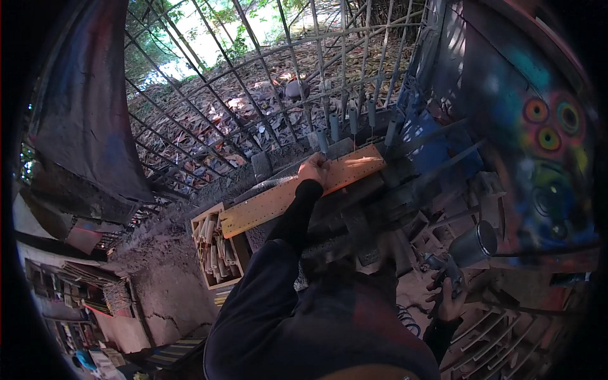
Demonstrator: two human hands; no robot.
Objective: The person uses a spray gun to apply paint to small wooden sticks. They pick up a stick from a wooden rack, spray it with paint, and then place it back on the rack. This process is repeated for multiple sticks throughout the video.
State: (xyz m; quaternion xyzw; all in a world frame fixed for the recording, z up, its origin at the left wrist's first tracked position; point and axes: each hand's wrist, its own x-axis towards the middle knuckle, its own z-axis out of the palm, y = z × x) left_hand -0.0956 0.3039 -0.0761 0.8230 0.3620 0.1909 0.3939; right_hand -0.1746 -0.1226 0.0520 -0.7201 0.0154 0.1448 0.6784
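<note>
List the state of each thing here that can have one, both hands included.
Pale rectangular wooden box, open-topped
Thin pale sticks, lying inside the box
Long orange perforated board, slanted, one end overlapping the box in view
Left hand, bent on the board, grip unclear
Grey metal spray gun, held, cup tilted
Right hand, closed around the spray gun
Dark draped cloth, hanging

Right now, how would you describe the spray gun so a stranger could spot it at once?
Find the big painted panel with bright circles at the picture's right. Below and left of it, the right hand holds the spray gun. Its thick grey cylindrical cup sets it apart from the slim pale sticks beneath.
</note>
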